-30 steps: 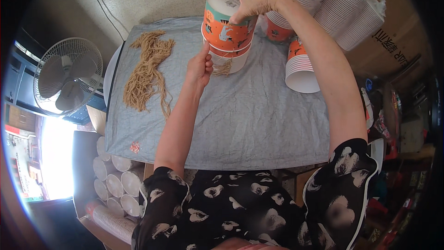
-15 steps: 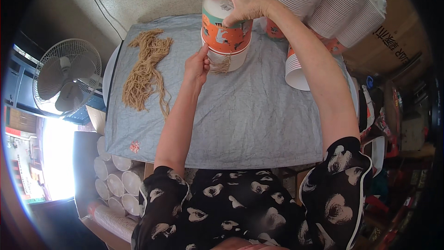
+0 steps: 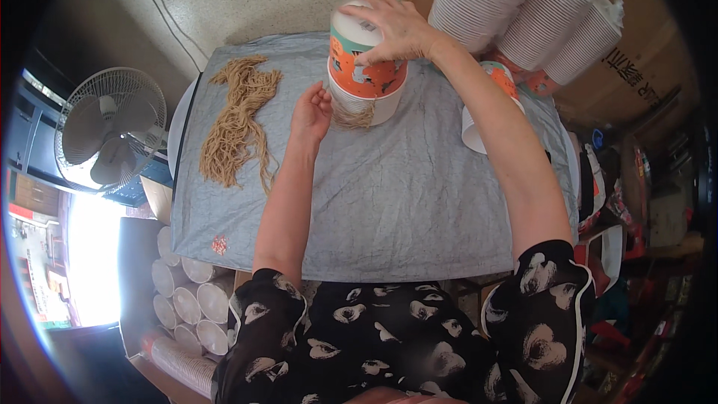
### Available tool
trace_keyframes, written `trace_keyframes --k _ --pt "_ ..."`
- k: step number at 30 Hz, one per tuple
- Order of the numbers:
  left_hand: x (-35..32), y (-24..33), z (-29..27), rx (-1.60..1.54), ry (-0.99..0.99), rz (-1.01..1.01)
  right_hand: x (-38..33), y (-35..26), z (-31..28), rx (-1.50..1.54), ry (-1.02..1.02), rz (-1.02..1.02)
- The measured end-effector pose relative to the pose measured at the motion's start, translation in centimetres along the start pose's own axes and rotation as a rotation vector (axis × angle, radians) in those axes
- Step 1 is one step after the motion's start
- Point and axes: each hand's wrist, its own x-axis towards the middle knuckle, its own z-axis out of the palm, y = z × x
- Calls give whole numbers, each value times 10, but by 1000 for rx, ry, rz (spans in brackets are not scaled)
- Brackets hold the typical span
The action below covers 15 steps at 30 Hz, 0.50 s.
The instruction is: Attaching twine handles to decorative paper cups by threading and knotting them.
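An upside-down stack of paper buckets [image 3: 365, 73], printed orange and green with a pale base on top, stands at the far middle of the table. My right hand [image 3: 393, 30] spans its top, thumb and fingers gripping the upper bucket. Beside the stack's left side, slightly apart from it, is my left hand [image 3: 311, 114] with curled fingers; whether anything is inside them is hidden. A small tuft of tan strands [image 3: 354, 116] sticks out at the stack's lower front. To the left lies a loose bundle of tan strands [image 3: 241, 123].
Tall wrapped stacks of white-rimmed buckets [image 3: 490, 0] stand back right, by a cardboard box [image 3: 636, 45]. Under my right forearm lies another bucket [image 3: 473, 133]. A fan [image 3: 112, 127] stands left of the table [image 3: 404, 217]. A carton of wrapped bucket stacks [image 3: 187, 303] sits lower left.
My left hand has drawn slightly away from the stack; its thumb was touching the bucket's edge. My right hand stays on top, its fingers spread a little more.
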Motion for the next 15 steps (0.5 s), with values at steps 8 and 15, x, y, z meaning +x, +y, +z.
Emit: trace_keyframes --k 8,15 --pt "54 43 26 635 197 288 -4 -4 -3 20 7 1" --pt "101 68 57 531 154 24 -4 -2 -7 29 -6 38"
